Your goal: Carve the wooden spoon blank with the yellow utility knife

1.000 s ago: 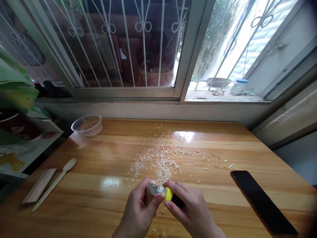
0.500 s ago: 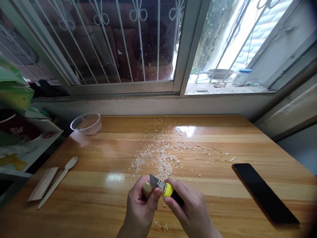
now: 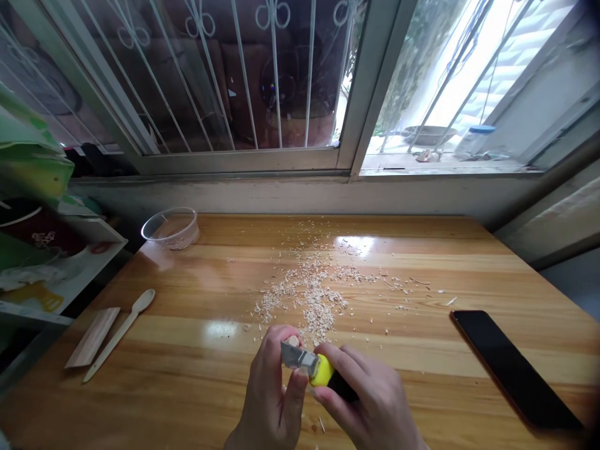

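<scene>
My left hand point(image 3: 272, 394) is wrapped around a small piece of wood point(image 3: 293, 341), of which only the pale tip shows above my fingers. My right hand point(image 3: 370, 403) grips a knife point(image 3: 312, 367) with a yellow and black handle. Its short metal blade lies across the wood, against my left thumb. Both hands hover low over the near edge of the wooden table point(image 3: 422, 262). Just beyond them lies a scatter of pale wood shavings point(image 3: 309, 294).
A wooden spoon point(image 3: 119, 333) and a flat wooden strip point(image 3: 92, 336) lie at the left. A clear bowl point(image 3: 171, 228) stands at the back left, a black phone point(image 3: 513, 369) at the right. Cluttered shelves stand at the left, a barred window behind.
The knife blade has shifted slightly along the wood, and my hands have drifted a little right and toward me. The view has tilted slightly.
</scene>
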`<state>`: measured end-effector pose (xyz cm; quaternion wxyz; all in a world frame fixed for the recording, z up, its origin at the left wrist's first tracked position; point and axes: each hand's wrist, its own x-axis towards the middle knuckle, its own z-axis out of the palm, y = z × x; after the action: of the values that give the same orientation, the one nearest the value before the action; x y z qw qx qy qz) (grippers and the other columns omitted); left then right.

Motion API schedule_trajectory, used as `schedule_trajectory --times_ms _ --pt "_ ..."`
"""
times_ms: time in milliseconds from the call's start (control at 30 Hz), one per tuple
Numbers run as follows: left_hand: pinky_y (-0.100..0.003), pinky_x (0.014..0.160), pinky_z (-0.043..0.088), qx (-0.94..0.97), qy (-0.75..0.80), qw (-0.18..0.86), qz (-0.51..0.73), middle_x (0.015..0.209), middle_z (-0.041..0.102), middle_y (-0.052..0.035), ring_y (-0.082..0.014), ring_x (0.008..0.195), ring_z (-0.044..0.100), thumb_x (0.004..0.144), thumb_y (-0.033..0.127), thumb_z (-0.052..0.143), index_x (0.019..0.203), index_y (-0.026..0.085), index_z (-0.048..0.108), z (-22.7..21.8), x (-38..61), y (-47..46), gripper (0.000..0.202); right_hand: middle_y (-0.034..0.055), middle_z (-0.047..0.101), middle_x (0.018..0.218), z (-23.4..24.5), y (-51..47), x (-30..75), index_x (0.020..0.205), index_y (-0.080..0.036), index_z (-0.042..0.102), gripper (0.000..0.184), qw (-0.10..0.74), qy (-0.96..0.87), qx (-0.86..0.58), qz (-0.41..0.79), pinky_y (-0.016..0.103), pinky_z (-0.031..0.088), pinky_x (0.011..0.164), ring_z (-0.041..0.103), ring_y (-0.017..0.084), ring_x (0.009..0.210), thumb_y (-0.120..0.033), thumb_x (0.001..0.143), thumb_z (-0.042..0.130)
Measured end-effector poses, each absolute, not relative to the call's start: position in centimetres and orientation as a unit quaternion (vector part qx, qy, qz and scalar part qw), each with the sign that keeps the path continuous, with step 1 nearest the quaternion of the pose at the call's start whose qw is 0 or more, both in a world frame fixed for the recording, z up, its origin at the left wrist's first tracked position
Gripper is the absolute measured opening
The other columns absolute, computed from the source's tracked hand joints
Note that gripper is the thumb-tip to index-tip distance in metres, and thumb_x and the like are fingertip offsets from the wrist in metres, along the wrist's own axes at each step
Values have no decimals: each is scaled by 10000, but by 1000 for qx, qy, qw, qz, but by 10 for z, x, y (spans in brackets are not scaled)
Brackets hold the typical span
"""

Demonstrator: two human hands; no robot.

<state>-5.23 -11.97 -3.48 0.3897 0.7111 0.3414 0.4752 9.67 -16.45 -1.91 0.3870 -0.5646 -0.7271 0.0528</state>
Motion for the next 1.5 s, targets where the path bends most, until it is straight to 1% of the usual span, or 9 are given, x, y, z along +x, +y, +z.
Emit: schedule_trajectory --times_ms 167,367,467,567,833,933,1067,1233,1500 --pt "-295 776 413 681 355 418 485 935 523 -37 -188 862 518 928 418 385 1048 254 495 -35 -51 -120 231 53 655 768 -22 -165 98 1096 -165 548 334 392 -721 -567 66 222 452 526 623 144 601 -432 932 434" --pt "-362 801 431 653 377 457 472 1016 550 -100 -247 895 537 907 462 379 1130 220 484 -44 -48 -127 345 42 651 716 -20 -162 96 1035 -171 586 367 397 -721 -564 75 215 451 506 619 140 571 -471 932 402" --pt "-357 793 435 637 396 453 481 1038 549 -100 -242 887 546 910 459 379 1145 224 488 -52 -47 -128 350 40 652 696 -19 -160 94 1009 -168 597 366 402 -713 -571 69 211 445 491 619 140 558 -467 933 400" --pt "-322 759 449 637 390 457 483 979 552 -74 -214 846 550 917 447 380 1127 231 494 -58 -47 -125 322 41 666 725 -23 -158 93 1008 -175 601 354 398 -708 -577 88 212 455 509 631 144 586 -459 931 405" --pt "-236 641 444 607 421 502 450 764 569 2 -149 678 556 907 410 447 949 223 518 -58 -45 -114 204 55 691 824 -48 -154 95 1006 -195 605 339 390 -666 -615 162 225 492 609 650 156 685 -462 919 416" --pt "-239 640 441 603 428 518 431 766 569 2 -151 679 554 900 430 450 949 216 510 -51 -44 -114 227 53 693 839 -49 -153 96 984 -200 608 323 402 -656 -611 187 219 492 626 645 148 695 -456 913 425" --pt "-270 693 447 640 407 496 423 822 544 -18 -175 744 545 910 430 408 960 220 522 -46 -46 -115 244 51 686 815 -42 -156 96 978 -199 608 322 399 -667 -597 199 225 480 619 635 154 688 -459 909 431" --pt "-295 686 442 649 397 483 433 882 557 -47 -202 767 537 897 442 419 1028 221 524 -51 -51 -120 277 46 670 790 -37 -161 96 985 -190 608 335 390 -679 -588 203 225 458 594 619 151 666 -463 910 429" --pt "-246 639 424 602 412 492 475 772 543 1 -151 671 522 857 497 487 890 216 573 -50 -47 -125 296 12 643 720 -39 -164 97 916 -198 610 369 383 -687 -580 211 220 409 542 585 131 599 -506 911 406"
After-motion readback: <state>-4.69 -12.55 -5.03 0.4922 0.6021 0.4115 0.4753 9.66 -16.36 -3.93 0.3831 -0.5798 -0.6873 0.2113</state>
